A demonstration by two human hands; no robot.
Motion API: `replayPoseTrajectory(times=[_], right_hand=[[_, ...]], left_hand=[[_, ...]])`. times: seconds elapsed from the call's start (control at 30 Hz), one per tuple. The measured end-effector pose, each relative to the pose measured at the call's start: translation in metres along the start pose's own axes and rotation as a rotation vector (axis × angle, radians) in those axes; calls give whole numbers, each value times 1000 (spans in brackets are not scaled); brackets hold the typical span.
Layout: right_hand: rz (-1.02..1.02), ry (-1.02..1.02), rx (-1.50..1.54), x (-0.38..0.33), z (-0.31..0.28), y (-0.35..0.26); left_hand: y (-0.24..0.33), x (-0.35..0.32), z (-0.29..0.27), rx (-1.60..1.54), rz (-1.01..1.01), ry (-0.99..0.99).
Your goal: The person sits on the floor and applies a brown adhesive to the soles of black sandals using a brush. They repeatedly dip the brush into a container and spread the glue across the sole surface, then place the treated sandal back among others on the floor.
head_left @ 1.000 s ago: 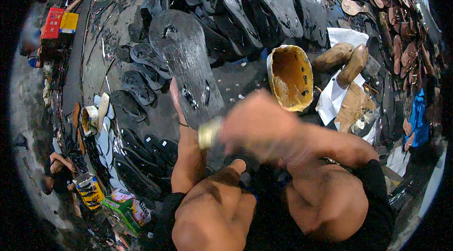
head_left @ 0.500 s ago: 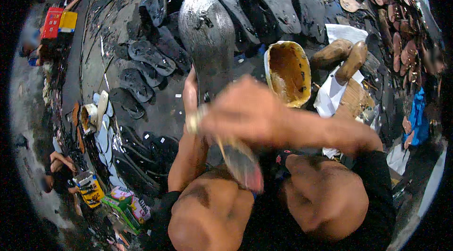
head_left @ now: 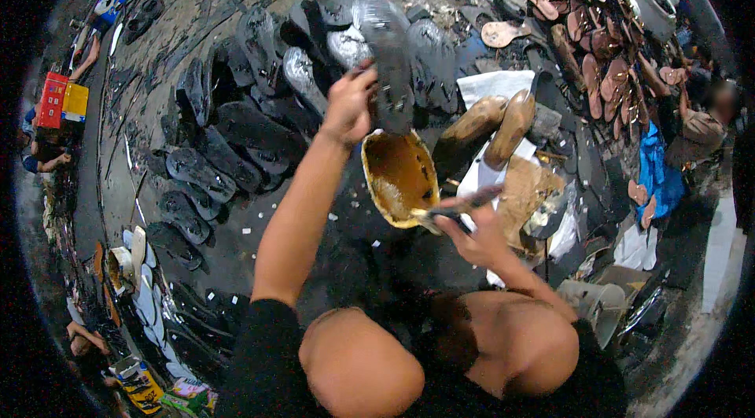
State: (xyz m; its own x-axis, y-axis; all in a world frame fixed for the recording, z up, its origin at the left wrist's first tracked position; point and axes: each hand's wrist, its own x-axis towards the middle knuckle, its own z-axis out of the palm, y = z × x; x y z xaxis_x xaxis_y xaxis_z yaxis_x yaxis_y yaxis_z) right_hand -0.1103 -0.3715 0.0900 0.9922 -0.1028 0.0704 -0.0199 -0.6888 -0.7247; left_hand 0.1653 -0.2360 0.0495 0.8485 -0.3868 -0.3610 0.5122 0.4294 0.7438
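My left hand (head_left: 351, 103) reaches forward, its fingers closed on the edge of a black shoe sole (head_left: 393, 76) with a wet-looking shine. That sole is raised among other black soles, its near end by the far rim of a pale oval tub (head_left: 366, 182). Brown, sticky-looking residue coats the tub's inside. At the tub's near right rim, my right hand (head_left: 478, 235) grips a brush (head_left: 470, 202). Its dark handle slants up to the right, and its pale bristle end touches or overlaps the rim.
Rows of black soles (head_left: 200, 174) lie ahead and left. Two wooden shoe lasts (head_left: 511, 127) rest right of the tub beside white paper (head_left: 491, 88) and cardboard. Farther right are tan soles (head_left: 613, 84), a blue cloth (head_left: 654, 170) and another person (head_left: 700, 131).
My left hand has carried the sole forward and right. My right hand has moved from beside the left wrist to the tub, bringing the brush to its rim. The view has shifted.
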Motion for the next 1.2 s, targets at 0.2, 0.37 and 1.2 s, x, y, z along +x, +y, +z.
replayPoseTrajectory(times=[0.2,0.37,1.2], right_hand=[[360,86,29,-56,-10,3],[301,164,-586,-56,12,58],[241,-689,-529,21,9,6]], left_hand=[[-65,164,-18,353,56,259],[-64,-34,-25,649,379,-15],[-114,-306,-217,1209,233,397]])
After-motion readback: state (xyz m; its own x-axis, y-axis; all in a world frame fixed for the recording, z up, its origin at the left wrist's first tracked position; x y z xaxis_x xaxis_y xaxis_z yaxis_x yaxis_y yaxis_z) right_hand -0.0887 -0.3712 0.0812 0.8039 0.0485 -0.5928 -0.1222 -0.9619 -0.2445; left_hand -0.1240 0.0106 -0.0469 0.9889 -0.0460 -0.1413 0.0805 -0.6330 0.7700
